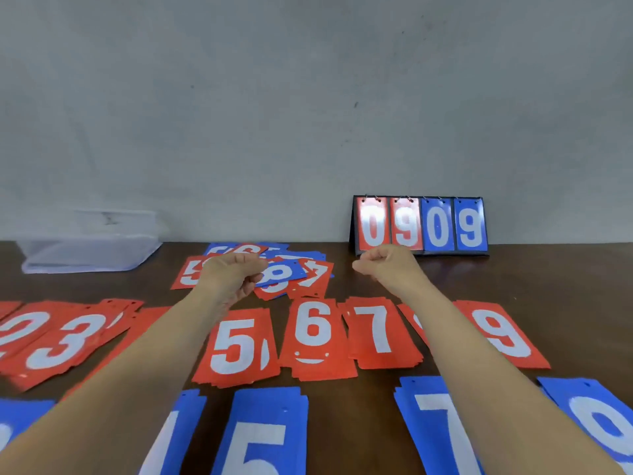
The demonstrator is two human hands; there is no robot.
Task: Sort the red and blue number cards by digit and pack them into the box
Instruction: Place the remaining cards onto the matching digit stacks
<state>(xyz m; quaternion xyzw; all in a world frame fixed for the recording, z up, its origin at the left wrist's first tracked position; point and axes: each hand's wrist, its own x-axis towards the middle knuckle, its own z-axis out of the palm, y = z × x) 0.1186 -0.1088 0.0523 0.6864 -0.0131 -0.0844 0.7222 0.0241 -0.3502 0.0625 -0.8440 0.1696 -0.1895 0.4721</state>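
A mixed heap of red and blue number cards (308, 272) lies at the back middle of the table. My left hand (233, 272) pinches a blue 8 card (286, 273) just above that heap. My right hand (387, 265) hovers to the right of the heap with its fingers curled and nothing in it. Sorted red stacks run across the middle: 2 (20, 330), 3 (68, 341), 5 (236, 347), 6 (315, 337), 7 (380, 334), 9 (503, 334). Blue stacks 5 (267, 437), 7 (442, 426) and 9 (596, 416) lie nearest me. A clear plastic box (92, 248) stands at the back left.
A flip scoreboard (421, 224) reading 0 9 0 9 stands against the grey wall at the back right. Bare brown tabletop (565, 279) shows to the right of my right hand. My forearms cover parts of the red 4 and 8 stacks.
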